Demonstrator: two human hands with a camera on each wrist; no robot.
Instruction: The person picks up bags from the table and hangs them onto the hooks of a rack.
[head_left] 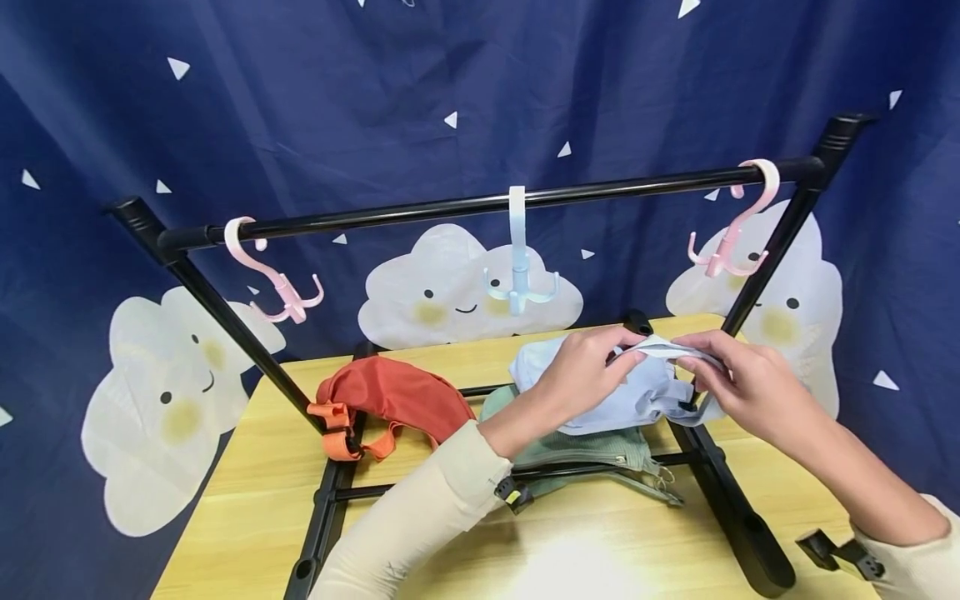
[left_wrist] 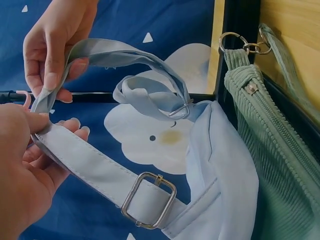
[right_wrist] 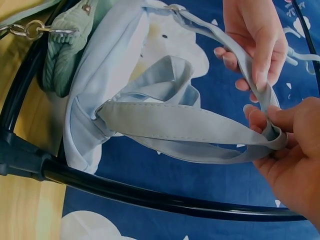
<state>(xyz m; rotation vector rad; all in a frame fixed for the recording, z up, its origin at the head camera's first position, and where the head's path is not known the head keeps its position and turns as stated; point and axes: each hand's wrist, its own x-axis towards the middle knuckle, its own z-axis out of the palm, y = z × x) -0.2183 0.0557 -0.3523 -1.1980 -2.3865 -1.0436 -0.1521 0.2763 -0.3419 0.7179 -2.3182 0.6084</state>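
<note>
Both hands hold the strap of a light blue fabric bag above the table. My left hand pinches one stretch of it between thumb and fingers. Close beside it, my right hand pinches the strap too, its thumb on top. In the left wrist view a metal slide buckle sits on the strap near the bag. The bag lies over a green corduroy bag, which has a zipper and metal rings.
A black rack bar carries pink hooks at both ends and a pale blue hook mid-bar. Left on the wooden table lies a red bag with orange straps. A blue cloud-patterned curtain hangs behind.
</note>
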